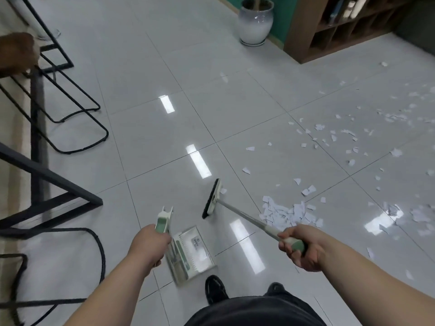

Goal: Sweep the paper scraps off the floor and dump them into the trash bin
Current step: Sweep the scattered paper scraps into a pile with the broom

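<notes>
A spread of white paper scraps point(289, 214) lies on a glossy pale grey tiled floor point(164, 67). The thickest heap sits just ahead and to the right of the person. Looser scraps are scattered further right and away across several tiles.

The right hand point(299, 250) is wrapped tightly around the green grip at the end of a broom point(242, 214). The thin handle slants forward and left, passing just beside the heap. The dark-bristled brush head point(211, 199) rests on the floor to the left of the heap, with one small scrap touching its far side.

The left hand point(148, 245) is closed in a fist around the upright green and white handle point(163, 223) of a dustpan point(190, 252). The pale tray is low to the floor, between the two hands and just in front of the person's feet. Whether it touches the tiles cannot be told.

Two black shoes point(215, 289) show at the bottom edge, below bare forearms.

Along the left side stand a dark metal frame point(58, 182) and the thin black legs of stools. At the far end of the room, a white glazed plant pot point(255, 24) stands on the floor beside a green wall. A wooden shelf unit point(306, 43) with open cubbyholes is to its right.
</notes>
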Tool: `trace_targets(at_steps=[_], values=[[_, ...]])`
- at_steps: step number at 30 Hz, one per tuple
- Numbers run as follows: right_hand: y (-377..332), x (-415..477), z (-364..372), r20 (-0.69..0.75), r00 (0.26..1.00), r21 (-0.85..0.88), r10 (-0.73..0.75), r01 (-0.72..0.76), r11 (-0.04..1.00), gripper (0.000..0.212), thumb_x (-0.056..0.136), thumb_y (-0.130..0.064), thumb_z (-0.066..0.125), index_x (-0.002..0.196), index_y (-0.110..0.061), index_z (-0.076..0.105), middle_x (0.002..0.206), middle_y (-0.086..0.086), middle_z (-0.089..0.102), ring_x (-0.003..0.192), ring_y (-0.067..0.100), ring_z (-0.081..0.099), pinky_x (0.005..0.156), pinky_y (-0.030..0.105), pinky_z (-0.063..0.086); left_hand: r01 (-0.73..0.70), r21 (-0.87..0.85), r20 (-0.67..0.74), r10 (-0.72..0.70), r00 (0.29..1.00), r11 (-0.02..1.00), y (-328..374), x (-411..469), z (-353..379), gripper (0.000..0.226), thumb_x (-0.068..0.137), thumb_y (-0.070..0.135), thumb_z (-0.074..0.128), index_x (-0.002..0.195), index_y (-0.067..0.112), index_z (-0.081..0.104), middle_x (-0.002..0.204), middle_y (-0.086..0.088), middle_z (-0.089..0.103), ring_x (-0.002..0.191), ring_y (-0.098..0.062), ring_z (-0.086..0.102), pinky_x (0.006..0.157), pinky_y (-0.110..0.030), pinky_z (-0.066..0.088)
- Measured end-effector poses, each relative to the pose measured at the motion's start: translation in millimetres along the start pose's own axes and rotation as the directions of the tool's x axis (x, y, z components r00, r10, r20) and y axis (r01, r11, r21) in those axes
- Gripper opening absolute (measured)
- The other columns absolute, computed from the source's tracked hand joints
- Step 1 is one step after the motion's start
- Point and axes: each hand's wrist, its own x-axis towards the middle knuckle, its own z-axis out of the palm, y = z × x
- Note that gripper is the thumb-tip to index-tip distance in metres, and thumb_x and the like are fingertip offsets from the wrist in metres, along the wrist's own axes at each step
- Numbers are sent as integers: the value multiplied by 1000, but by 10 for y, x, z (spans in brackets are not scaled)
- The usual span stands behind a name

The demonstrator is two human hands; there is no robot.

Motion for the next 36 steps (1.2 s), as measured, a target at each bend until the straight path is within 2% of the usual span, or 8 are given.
trace_targets(at_steps=[3,4,8,16,25,30,36], values=[[94,-73,-220,-55,998,95,3,2,995,15,83,-7,66,96,-4,60,66,10,64,33,15,54,30,15,35,-32,47,-7,33,999,998,123,78,47,1,75,9,54,75,9,52,62,-11,47,50,-23,41,52,-32,36],[119,-96,-292,-73,997,121,4,4,993,13,84,-8,66,95,-4,60,65,10,64,33,15,53,30,15,35,-45,57,-3,45,999,997,165,104,73,4,72,11,54,75,9,53,60,-11,47,49,-24,41,53,-33,37],[160,-206,-543,-138,990,199,-20,48,979,8,84,-9,64,89,-5,61,64,9,63,32,15,51,30,15,35,-78,86,13,77,997,993,307,190,198,1,78,6,54,79,7,55,61,-11,47,47,-24,41,51,-29,37],[109,-523,-721,-237,958,168,-159,202,965,14,79,-5,61,92,-7,58,62,10,60,36,16,51,32,15,33,-112,76,37,110,993,991,543,291,381,5,84,5,53,79,8,54,64,-11,46,53,-25,40,52,-30,41],[-219,-519,-603,-111,965,149,-237,252,956,13,82,-6,59,95,-7,57,64,7,59,37,12,50,31,14,29,-98,39,41,96,995,994,757,303,489,6,81,5,52,78,9,53,67,-11,46,57,-26,40,51,-30,39],[-780,-287,-435,-31,962,105,-270,272,957,22,82,-6,61,103,-9,56,66,8,59,38,12,52,32,14,31,-63,-29,39,64,997,998,923,290,549,12,82,1,51,76,11,48,70,-12,44,63,-25,36,48,-27,32],[-1694,121,-427,53,969,62,-241,237,969,17,83,-10,60,99,-10,54,67,7,56,38,11,51,31,14,31,-9,-24,-9,9,1000,1000,1223,274,793,14,83,0,51,75,10,47,68,-10,43,58,-23,37,47,-26,31]])
